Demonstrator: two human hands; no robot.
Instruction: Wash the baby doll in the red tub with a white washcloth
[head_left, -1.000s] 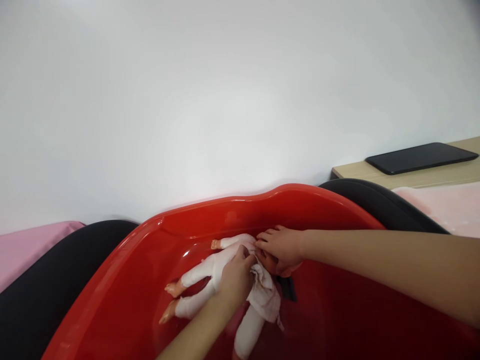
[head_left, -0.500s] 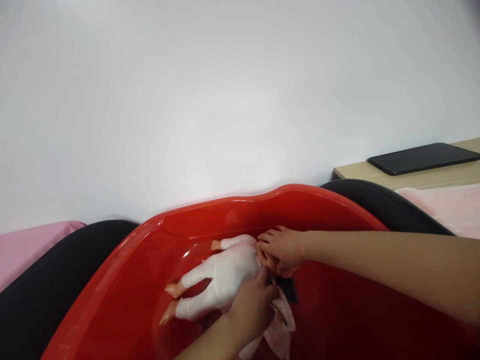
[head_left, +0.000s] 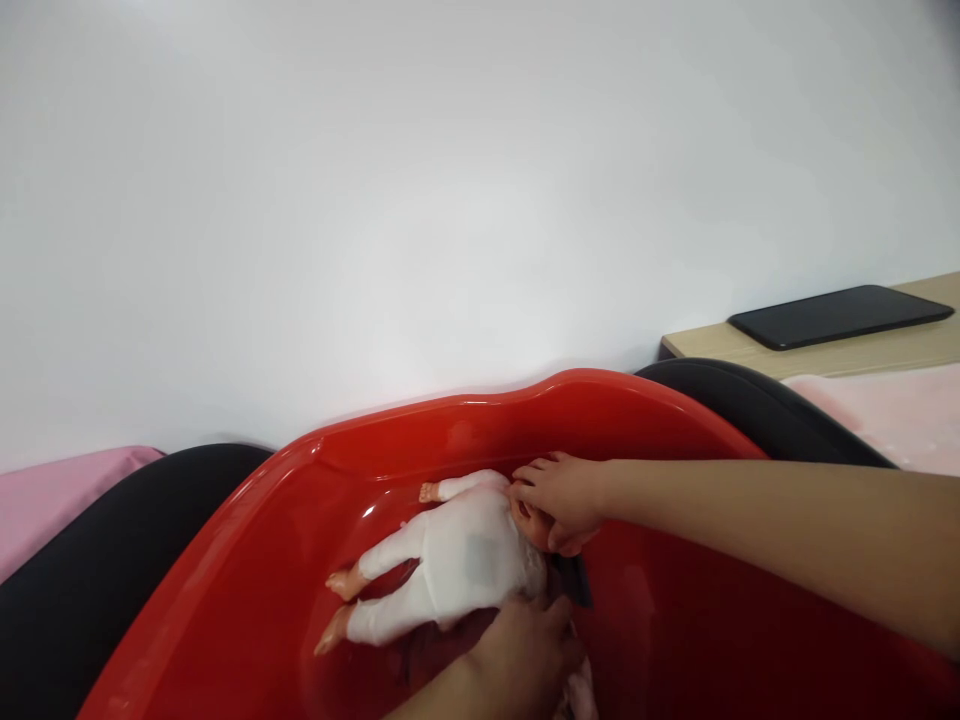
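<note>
A baby doll [head_left: 469,550] in white clothing lies inside the red tub [head_left: 195,600], its bare feet toward the left. My right hand [head_left: 566,495] reaches in from the right and grips the doll's head, fingers curved over it. Beside the doll's shoulder and near arm is my left hand [head_left: 529,645], slightly blurred, with its fingers curled around a pale pink cloth [head_left: 581,690]. Most of that cloth is hidden under the hand. The doll's face and near arm are mostly covered.
Black padded rims [head_left: 142,530] flank the tub on both sides. At the right, a black flat tray-like panel [head_left: 840,316] rests on a wooden surface [head_left: 720,345], near a pale pink covering [head_left: 885,405]. Pink fabric [head_left: 67,500] lies at left. A white wall [head_left: 450,200] stands behind.
My left hand has moved from the doll's neck down and right, taking the pink cloth with it and uncovering the doll's upper body. My right hand stays on the head.
</note>
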